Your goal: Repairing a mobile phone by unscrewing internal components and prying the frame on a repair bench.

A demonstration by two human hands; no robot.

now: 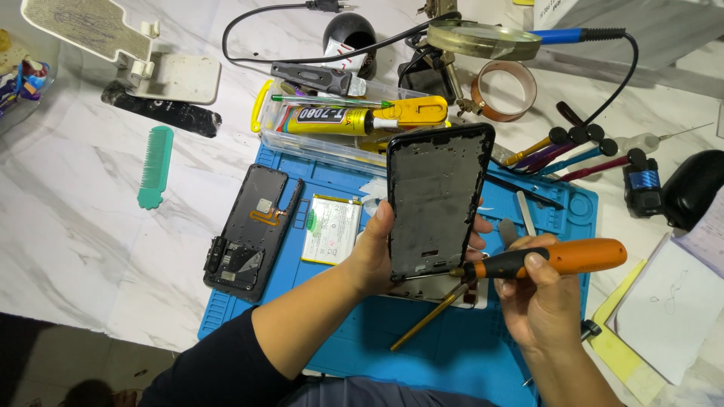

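Note:
My left hand (pixel 377 252) holds a black phone frame (pixel 436 200) upright above the blue work mat (pixel 467 354), thumb on its left edge. My right hand (pixel 539 294) grips an orange-and-black screwdriver (pixel 562 258) whose tip touches the frame's lower right corner. A thin brass-coloured tool (pixel 430 316) sticks out diagonally below the frame, near my right hand. A white part under the frame is mostly hidden.
On the mat lie a black phone back cover (pixel 253 230) and a flat battery (pixel 332 228). Behind are a clear tray (pixel 317 143) with a yellow glue tube (pixel 332 119), a magnifier (pixel 483 39), copper tape roll (pixel 504 90), several screwdrivers (pixel 573 151), a green comb (pixel 154 166) and papers (pixel 671 301).

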